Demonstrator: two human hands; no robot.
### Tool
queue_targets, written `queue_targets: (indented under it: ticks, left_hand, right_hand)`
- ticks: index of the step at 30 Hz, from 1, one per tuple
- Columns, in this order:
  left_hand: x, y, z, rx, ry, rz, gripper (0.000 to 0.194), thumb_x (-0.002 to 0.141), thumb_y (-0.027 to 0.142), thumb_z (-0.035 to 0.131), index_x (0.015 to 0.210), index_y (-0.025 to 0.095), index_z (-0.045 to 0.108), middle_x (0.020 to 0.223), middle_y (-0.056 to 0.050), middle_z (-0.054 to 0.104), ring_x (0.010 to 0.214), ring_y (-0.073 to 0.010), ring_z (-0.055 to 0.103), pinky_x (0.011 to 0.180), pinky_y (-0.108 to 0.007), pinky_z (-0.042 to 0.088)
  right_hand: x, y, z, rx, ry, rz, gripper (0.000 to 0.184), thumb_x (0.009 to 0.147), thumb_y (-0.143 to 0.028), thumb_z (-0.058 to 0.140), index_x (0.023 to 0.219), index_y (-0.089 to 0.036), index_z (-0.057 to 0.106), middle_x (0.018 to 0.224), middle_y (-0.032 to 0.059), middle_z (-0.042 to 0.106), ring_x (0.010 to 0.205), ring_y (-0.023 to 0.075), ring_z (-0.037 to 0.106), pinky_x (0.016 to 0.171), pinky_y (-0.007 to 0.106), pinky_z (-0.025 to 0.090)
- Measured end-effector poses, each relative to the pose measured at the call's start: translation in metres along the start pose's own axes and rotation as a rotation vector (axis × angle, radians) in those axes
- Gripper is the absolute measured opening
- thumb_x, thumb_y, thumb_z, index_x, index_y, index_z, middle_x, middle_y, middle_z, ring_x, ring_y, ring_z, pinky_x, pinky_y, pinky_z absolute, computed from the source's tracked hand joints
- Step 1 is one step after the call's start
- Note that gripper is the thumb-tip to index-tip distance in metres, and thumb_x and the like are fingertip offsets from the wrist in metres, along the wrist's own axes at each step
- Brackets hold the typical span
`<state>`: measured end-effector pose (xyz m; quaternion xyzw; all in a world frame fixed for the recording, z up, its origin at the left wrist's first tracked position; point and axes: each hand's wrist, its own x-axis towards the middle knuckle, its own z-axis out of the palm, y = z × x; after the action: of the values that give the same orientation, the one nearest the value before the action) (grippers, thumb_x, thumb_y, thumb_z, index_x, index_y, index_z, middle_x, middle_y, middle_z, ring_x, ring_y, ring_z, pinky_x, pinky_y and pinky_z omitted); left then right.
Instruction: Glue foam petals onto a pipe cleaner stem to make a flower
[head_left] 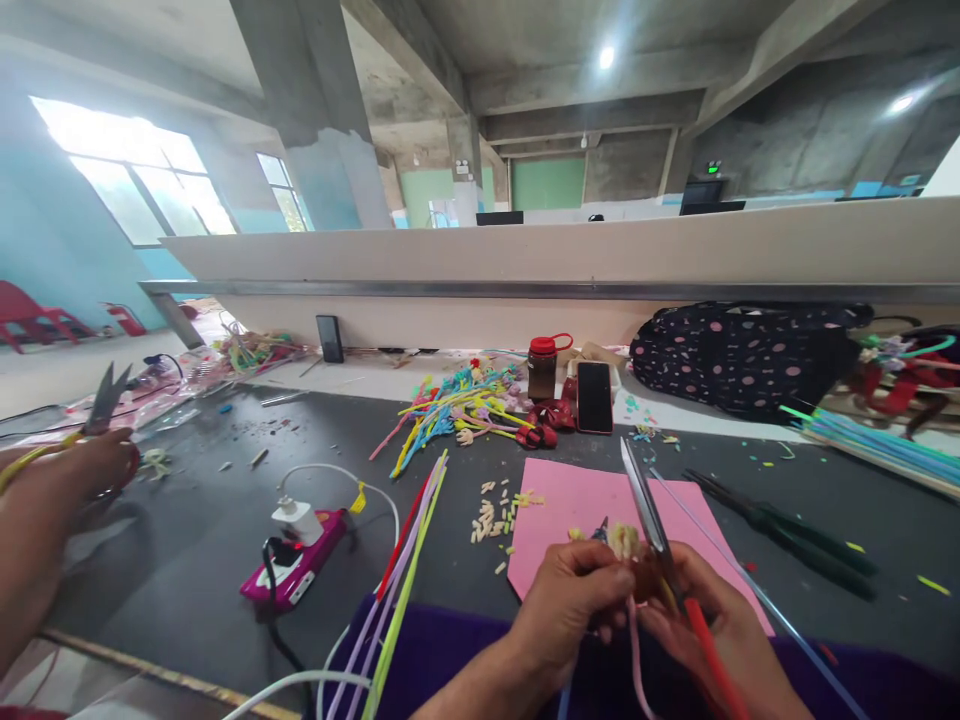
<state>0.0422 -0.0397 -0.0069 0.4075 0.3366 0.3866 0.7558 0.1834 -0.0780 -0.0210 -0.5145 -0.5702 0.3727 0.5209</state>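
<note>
My left hand (574,592) pinches a small fuzzy pale-yellow flower-like piece (622,541) by its lower part, above the pink craft mat. A pink pipe cleaner (637,655) hangs down from between the two hands. In my right hand (716,610) are scissors (646,500) with red handles, blades pointing up and away, close beside the yellow piece. My right fingertips meet the left ones under it; what they touch there is partly hidden. The pink mat (570,490) lies beneath, with small cut bits (491,515) left of it.
At far left another person's hand (105,465) holds scissors (109,400). Green-handled pliers (787,535) lie at right. A magenta power strip (300,565), long pipe cleaners (409,570), a pipe-cleaner pile (465,400), a bottle (543,370), a phone (594,397) and a bag (742,360) surround the mat.
</note>
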Motion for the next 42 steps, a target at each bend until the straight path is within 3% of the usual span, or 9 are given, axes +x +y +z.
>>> queue_targets:
  ticks: [3,11,17,22,26,30,36,42]
  left_hand:
    - [0.0,0.003,-0.001,-0.092,-0.003,-0.006,0.024,0.061,0.031,0.072,0.066,0.01,0.061,0.048,-0.001,0.057,0.039,-0.0069,0.049,0.034,-0.015,0.03]
    - [0.001,0.018,-0.006,-0.249,0.041,0.022,0.022,0.062,0.027,0.072,0.07,0.012,0.058,0.057,-0.002,0.063,0.04,-0.0079,0.055,0.03,-0.013,0.031]
    - [0.003,0.017,-0.008,-0.216,0.007,0.05,0.021,0.068,0.027,0.068,0.071,0.01,0.057,0.064,-0.006,0.065,0.041,-0.0077,0.056,0.029,-0.012,0.032]
    - [0.005,0.018,-0.013,-0.26,-0.072,0.039,0.026,0.069,0.022,0.066,0.089,0.011,0.055,0.068,-0.005,0.066,0.046,-0.0105,0.06,0.029,-0.011,0.033]
    - [0.004,0.021,-0.014,-0.24,-0.111,0.049,0.038,0.067,0.019,0.067,0.1,0.012,0.051,0.075,-0.007,0.066,0.049,-0.0118,0.062,0.03,-0.012,0.036]
    - [0.003,0.025,-0.015,-0.224,-0.138,0.083,0.035,0.07,0.023,0.065,0.1,0.011,0.053,0.082,-0.009,0.066,0.054,-0.0113,0.063,0.033,-0.011,0.038]
    - [0.002,0.027,-0.015,-0.201,-0.093,0.121,0.027,0.07,0.025,0.066,0.091,0.01,0.058,0.081,-0.009,0.066,0.053,-0.0097,0.062,0.034,-0.011,0.037]
    - [0.001,0.03,-0.018,-0.176,-0.076,0.142,0.021,0.071,0.022,0.065,0.088,0.011,0.06,0.081,-0.009,0.066,0.051,-0.0088,0.06,0.035,-0.011,0.037]
  right_hand:
    - [-0.001,-0.004,0.003,-0.001,0.012,0.011,0.038,0.07,-0.048,0.061,0.097,-0.022,0.054,0.077,0.0038,0.064,0.072,0.0198,0.064,0.062,0.027,0.053]
    - [-0.01,0.004,0.003,0.088,-0.117,0.039,0.037,0.07,-0.041,0.061,0.103,-0.023,0.053,0.078,0.0027,0.064,0.064,0.0171,0.06,0.052,0.024,0.048]
    - [-0.011,0.002,0.003,0.016,-0.059,0.079,0.032,0.069,-0.038,0.062,0.098,-0.023,0.055,0.077,0.0024,0.063,0.064,0.0177,0.059,0.054,0.024,0.047]
    - [-0.008,-0.004,0.001,0.047,-0.052,0.162,0.037,0.066,-0.04,0.063,0.097,-0.022,0.056,0.075,0.0023,0.062,0.063,0.0176,0.057,0.056,0.025,0.046]
    - [-0.007,-0.009,-0.004,0.054,-0.136,0.19,0.035,0.066,-0.039,0.062,0.094,-0.019,0.056,0.064,-0.0009,0.054,0.054,0.0141,0.049,0.05,0.023,0.041]
    - [-0.005,-0.013,-0.007,0.032,-0.234,0.229,0.033,0.066,-0.034,0.063,0.094,-0.017,0.056,0.065,-0.0011,0.051,0.056,0.0134,0.045,0.052,0.024,0.039]
    - [-0.005,-0.013,-0.005,0.068,-0.263,0.233,0.024,0.065,-0.033,0.062,0.083,-0.018,0.057,0.063,-0.0019,0.046,0.055,0.0121,0.041,0.05,0.022,0.037]
    - [-0.003,-0.011,-0.007,0.069,-0.293,0.186,0.031,0.065,-0.036,0.063,0.09,-0.019,0.056,0.065,-0.0016,0.049,0.057,0.0128,0.044,0.053,0.023,0.039]
